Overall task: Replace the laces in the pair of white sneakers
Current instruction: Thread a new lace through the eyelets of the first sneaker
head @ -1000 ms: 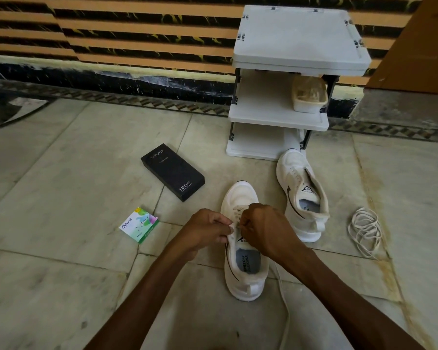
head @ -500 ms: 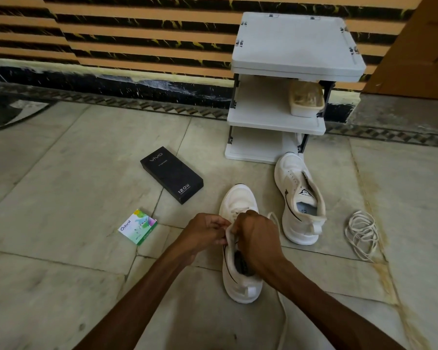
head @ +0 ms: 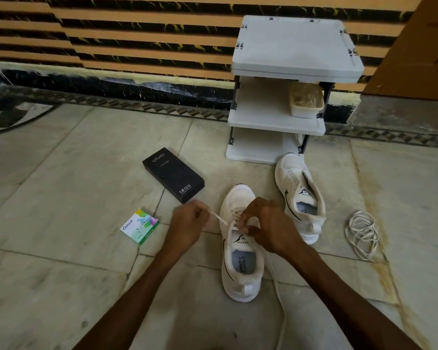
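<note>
A white sneaker (head: pixel 242 269) stands on the floor in front of me, toe pointing away. My left hand (head: pixel 190 223) pinches one end of its cream lace (head: pixel 221 219) and holds it taut, out to the left of the eyelets. My right hand (head: pixel 266 223) rests over the tongue, fingers closed on the lace at the eyelets. The lace's other end (head: pixel 280 299) trails down the floor on the right. The second white sneaker (head: pixel 299 195) lies unlaced to the right. A loose coil of cream lace (head: pixel 362 234) lies further right.
A black phone box (head: pixel 173 174) and a small green Odonil box (head: pixel 139 226) lie on the floor to the left. A white three-tier rack (head: pixel 276 122) stands behind the sneakers against the striped wall, with a plastic tub (head: pixel 305 103) on its middle shelf.
My left hand has pulled away to the left, drawing a lace end out taut. My right hand has lifted off the shoe opening toward the eyelets, uncovering the insole.
</note>
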### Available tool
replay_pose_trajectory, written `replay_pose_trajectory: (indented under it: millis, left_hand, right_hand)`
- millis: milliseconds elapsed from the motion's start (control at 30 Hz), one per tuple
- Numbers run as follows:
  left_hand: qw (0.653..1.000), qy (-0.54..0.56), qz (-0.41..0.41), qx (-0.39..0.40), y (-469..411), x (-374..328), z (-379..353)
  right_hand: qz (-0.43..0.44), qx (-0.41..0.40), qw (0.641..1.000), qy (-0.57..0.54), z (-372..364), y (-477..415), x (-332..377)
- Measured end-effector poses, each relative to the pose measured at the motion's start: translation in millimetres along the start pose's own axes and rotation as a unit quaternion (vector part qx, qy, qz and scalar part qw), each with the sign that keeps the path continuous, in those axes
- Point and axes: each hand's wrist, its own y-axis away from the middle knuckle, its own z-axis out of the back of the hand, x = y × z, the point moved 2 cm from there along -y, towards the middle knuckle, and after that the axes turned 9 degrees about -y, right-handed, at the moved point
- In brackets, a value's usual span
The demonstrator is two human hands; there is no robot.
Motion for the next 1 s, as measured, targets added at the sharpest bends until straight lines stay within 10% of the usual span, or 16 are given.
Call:
replay_pose_trajectory:
  millis: [100,300,467,633,767,800,867,933,1000]
  left_hand:
    - [0.991,0.122,0.017,-0.059,-19,2,23]
    - [0.879,0.437,0.143,0.127,-15,-20,-6]
    - [0.996,0.010,-0.079,0.047,-13,-27,-9]
    - [0.901,-0.352,-0.223,0.118,-17,-21,6]
    - [0.985,0.087,-0.089,0.122,-15,-23,33]
    - [0.948,0.303,-0.031,0.091,-14,-26,41]
    - [0.770,0.631,0.011,0.095,-15,-37,57]
    - [0.641,0.758,-0.016,0.121,-11,-57,71]
    - [0.594,0.791,-0.037,0.143,-2,-82,73]
  right_hand:
    - [-0.002,-0.021,0.999,-0.025,2,3,-1]
    - [-0.071,-0.048,0.996,-0.025,-15,11,12]
    - [-0.064,-0.127,0.990,-0.016,-30,21,17]
    - [-0.100,-0.195,0.971,-0.100,-30,32,7]
    - [-0.151,-0.175,0.961,-0.153,-28,28,-1]
    - [-0.159,-0.170,0.959,-0.162,-28,27,-1]
    - [-0.163,-0.170,0.955,-0.180,-27,25,-1]
    - [-0.164,-0.164,0.955,-0.187,-27,25,1]
    - [-0.162,-0.155,0.957,-0.184,-26,24,3]
